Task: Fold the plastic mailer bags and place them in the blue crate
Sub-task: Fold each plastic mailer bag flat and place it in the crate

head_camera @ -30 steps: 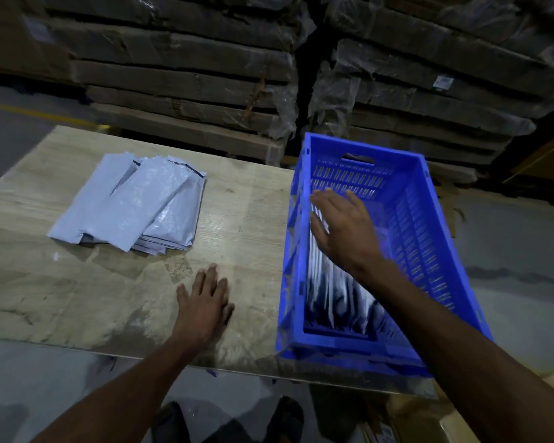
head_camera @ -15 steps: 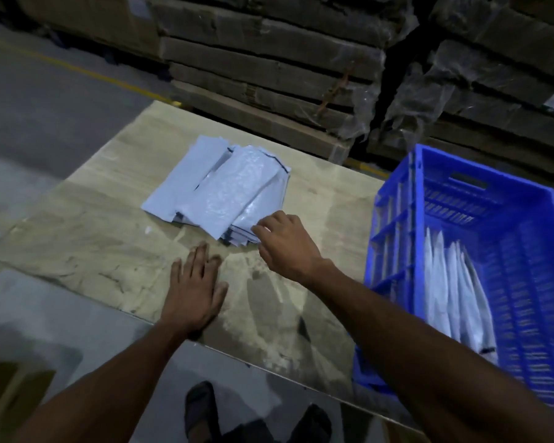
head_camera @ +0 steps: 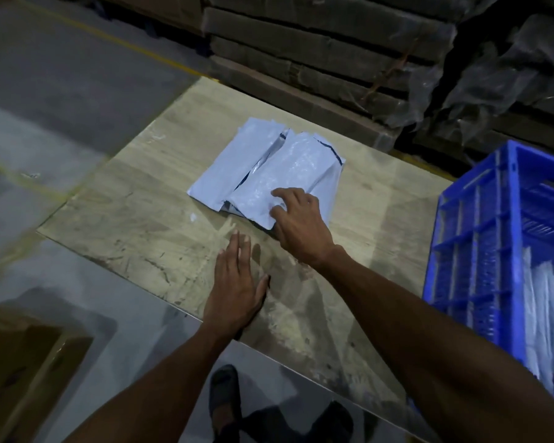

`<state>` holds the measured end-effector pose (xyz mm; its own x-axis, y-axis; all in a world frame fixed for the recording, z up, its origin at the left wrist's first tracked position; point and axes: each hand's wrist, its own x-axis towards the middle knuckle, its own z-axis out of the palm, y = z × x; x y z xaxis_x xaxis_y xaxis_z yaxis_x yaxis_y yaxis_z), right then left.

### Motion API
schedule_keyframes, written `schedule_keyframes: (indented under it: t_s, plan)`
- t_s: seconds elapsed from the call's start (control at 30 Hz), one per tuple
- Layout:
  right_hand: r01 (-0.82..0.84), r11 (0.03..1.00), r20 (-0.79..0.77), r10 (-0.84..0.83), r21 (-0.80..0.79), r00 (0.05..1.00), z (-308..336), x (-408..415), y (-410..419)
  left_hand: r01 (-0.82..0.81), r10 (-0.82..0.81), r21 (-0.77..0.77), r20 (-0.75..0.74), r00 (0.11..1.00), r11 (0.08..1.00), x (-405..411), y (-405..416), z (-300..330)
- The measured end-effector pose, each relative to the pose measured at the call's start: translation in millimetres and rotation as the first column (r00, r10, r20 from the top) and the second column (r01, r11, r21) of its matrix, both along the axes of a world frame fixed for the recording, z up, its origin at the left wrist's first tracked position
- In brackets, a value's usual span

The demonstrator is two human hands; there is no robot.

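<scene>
A loose pile of pale grey plastic mailer bags [head_camera: 269,167] lies on the wooden table [head_camera: 135,219], toward its far side. My right hand [head_camera: 298,222] is on the near right corner of the top bag, fingers curled, pinching its edge. My left hand [head_camera: 235,282] lies flat on the bare table just in front of the pile, fingers straight. The blue crate [head_camera: 480,251] stands at the right end of the table, and several folded white bags [head_camera: 547,318] stand upright inside it.
Stacks of wrapped cardboard [head_camera: 333,43] rise behind the table. A brown carton [head_camera: 20,372] sits on the floor at lower left. My feet [head_camera: 224,398] show below the table's near edge.
My right hand left the crate, crossed leftward and came down on the top bag of the pile. My left hand stayed flat on the table. The view swung left.
</scene>
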<state>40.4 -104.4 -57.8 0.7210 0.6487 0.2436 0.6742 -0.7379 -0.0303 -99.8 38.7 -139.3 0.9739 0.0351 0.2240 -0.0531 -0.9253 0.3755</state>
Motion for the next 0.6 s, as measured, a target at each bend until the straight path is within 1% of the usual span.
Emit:
schedule_keyframes:
  t_s: [0.07, 0.13, 0.23, 0.3, 0.4, 0.47, 0.53, 0.6]
  plan:
    - [-0.039, 0.999, 0.063, 0.038, 0.013, 0.997, 0, -10, -4, -0.007, 0.018, -0.116, 0.093, 0.995, 0.993, 0, 1, 0]
    - [-0.136, 0.990, 0.117, 0.130, 0.037, 0.985, -4, -30, -7, 0.015, 0.016, -0.218, 0.139, 0.990, 0.976, -1, 3, -1]
    - [-0.221, 0.973, 0.122, 0.212, 0.066, 0.970, -15, -67, -10, 0.074, -0.028, -0.375, 0.127, 0.992, 0.924, -2, 7, -4]
    - [-0.215, 0.973, 0.084, 0.208, 0.081, 0.974, -20, -88, -12, 0.110, -0.072, -0.417, 0.106, 0.992, 0.902, 0, 12, -6]
    - [-0.127, 0.990, 0.027, 0.126, 0.068, 0.992, -25, -104, -24, 0.144, -0.127, -0.393, 0.067, 0.990, 0.908, 0, 17, -9]
    - [-0.063, 0.998, 0.013, 0.063, 0.032, 0.998, -29, -101, -41, 0.181, -0.170, -0.336, 0.063, 0.984, 0.924, -1, 19, -11]
    - [-0.003, 1.000, 0.015, 0.003, -0.012, 1.000, -37, -94, -66, 0.242, -0.240, -0.239, 0.037, 0.970, 0.940, 0, 23, -13]
    - [0.013, 0.998, 0.024, -0.012, -0.057, 1.000, -43, -90, -91, 0.322, -0.325, -0.104, -0.013, 0.945, 0.941, 2, 28, -15]
